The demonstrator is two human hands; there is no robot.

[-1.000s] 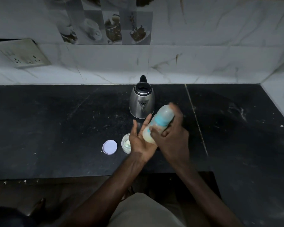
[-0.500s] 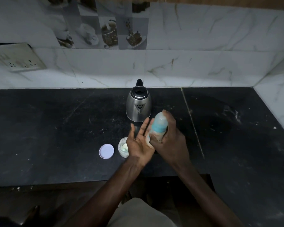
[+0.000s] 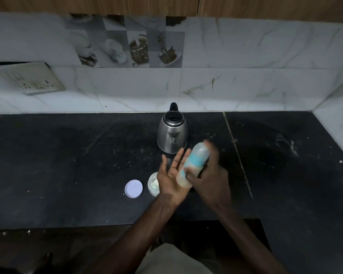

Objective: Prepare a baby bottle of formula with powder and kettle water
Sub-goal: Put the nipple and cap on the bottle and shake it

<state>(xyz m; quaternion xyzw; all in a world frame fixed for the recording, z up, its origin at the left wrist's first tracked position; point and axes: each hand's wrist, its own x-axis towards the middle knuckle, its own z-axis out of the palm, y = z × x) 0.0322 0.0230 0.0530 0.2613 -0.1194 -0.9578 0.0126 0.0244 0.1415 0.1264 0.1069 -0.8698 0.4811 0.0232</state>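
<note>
A dark bench [image 3: 67, 165] meets a white wall. A silver kettle [image 3: 172, 133] stands far back. Nearer, the right hand [image 3: 210, 180] grips the tilted baby bottle [image 3: 194, 163] against the flat, spread left hand [image 3: 170, 178]. A small jar [image 3: 153, 183] and round lid [image 3: 133, 188] sit left.

A tilted, motion-blurred baby bottle [image 3: 192, 167] is being gripped by the right hand [image 3: 210, 178], its lower end being met by the flat palm of the left hand [image 3: 171, 179], over a black counter [image 3: 67, 165]. A steel kettle [image 3: 172, 135] is being shown at twelve o'clock of the hands. An open jar [image 3: 153, 183] and its lid [image 3: 133, 188] are being shown at nine o'clock.
</note>
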